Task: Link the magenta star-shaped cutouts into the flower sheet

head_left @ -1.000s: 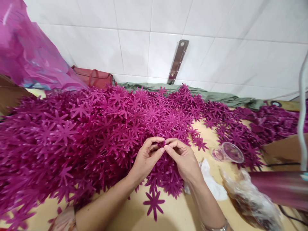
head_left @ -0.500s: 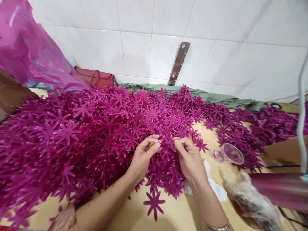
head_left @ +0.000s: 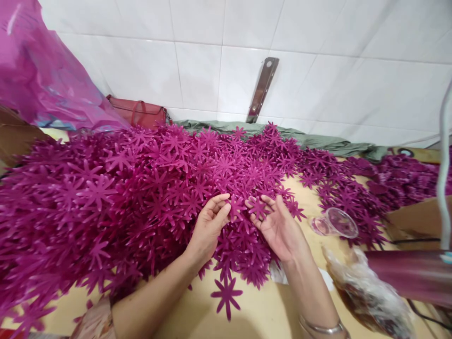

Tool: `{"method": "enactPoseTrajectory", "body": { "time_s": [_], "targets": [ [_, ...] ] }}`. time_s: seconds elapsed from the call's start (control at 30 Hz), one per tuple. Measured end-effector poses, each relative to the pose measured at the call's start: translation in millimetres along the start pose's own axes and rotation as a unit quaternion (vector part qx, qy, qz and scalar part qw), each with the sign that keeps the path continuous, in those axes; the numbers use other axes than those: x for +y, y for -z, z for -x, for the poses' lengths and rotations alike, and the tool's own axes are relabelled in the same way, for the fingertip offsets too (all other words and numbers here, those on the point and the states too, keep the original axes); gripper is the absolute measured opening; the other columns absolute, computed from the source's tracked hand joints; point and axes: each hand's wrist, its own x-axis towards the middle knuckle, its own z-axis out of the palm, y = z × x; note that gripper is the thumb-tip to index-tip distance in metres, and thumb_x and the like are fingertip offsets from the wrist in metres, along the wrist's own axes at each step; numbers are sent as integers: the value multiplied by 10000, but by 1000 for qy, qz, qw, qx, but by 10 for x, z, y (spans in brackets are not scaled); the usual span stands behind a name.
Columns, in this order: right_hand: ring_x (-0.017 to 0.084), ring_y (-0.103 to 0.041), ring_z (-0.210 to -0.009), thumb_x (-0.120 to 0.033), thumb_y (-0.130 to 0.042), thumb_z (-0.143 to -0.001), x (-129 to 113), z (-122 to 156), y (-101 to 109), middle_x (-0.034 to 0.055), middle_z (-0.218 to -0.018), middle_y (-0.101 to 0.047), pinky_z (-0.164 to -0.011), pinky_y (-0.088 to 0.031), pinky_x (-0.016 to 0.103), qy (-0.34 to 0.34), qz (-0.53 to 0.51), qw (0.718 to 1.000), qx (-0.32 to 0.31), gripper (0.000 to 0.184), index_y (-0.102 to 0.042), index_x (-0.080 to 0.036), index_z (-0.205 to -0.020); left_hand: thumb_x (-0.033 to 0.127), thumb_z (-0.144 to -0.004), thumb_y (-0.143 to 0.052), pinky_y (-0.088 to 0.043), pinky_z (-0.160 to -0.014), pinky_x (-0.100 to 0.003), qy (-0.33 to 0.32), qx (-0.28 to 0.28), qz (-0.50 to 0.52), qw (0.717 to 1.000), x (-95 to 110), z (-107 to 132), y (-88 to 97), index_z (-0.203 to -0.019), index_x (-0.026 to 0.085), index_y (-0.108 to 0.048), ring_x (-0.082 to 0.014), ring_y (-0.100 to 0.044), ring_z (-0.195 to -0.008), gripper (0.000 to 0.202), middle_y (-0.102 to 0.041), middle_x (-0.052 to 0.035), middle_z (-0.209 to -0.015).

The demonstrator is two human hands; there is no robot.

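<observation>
A big heap of magenta star-shaped flower cutouts (head_left: 116,197) covers the tan tabletop (head_left: 197,315). Both my hands are at the heap's near edge. My left hand (head_left: 209,227) is curled, its thumb and fingers pinching one flower cutout (head_left: 236,207). My right hand (head_left: 278,228) is turned palm up with the fingers loosely stretched, and a second flower cutout (head_left: 259,207) is held at its fingertips by the thumb. The two cutouts are a little apart. A single loose flower (head_left: 226,295) lies on the table below my hands.
A clear plastic cup (head_left: 335,222) lies on its side to the right, near a crumpled plastic bag (head_left: 367,292) and white paper (head_left: 326,282). A pink plastic bag (head_left: 45,89), a red handbag (head_left: 139,112), green cloth (head_left: 318,141) and a white tiled wall stand behind.
My hands, pinched together on one spot a second ago, have drawn apart. The right hand has turned palm up and spread its fingers, and each hand now carries its own cutout.
</observation>
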Motion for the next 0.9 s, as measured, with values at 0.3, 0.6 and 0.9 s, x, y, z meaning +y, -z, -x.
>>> {"method": "enactPoseTrajectory", "body": {
  "time_s": [0.3,0.6,0.9],
  "targets": [
    [25,-623,-950,-549,-829,-561,87,4,30,88,-1167,-560,-869,-555,112,144,122,982,23,1019,-350,-166,-1376,313,-725,-885,-539,-798,-187,-11,-2,-9,1000,-9,-30,18,-1247,178,-609,-59,-574,-776,606,-589,16,-861],
    [0,-623,-992,-640,-636,-790,204,-61,161,112,-1277,-511,-913,-570,103,204,260,944,22,772,-416,-129,-1325,376,-793,-835,-514,-879,-205,-1,0,-7,1000,-30,-8,33,-1017,191,-741,-91,-603,-926,306,-672,-27,-1057],
    [-15,-608,-1033,-656,-556,-849,191,-11,169,92,-1244,-531,-966,-562,111,226,327,917,33,729,-470,-130,-1347,315,-818,-809,-480,-1029,-276,17,-25,-6,1000,5,-10,-3,-1260,175,-566,-162,-667,-1087,524,-666,-81,-1179]
  ]
}}
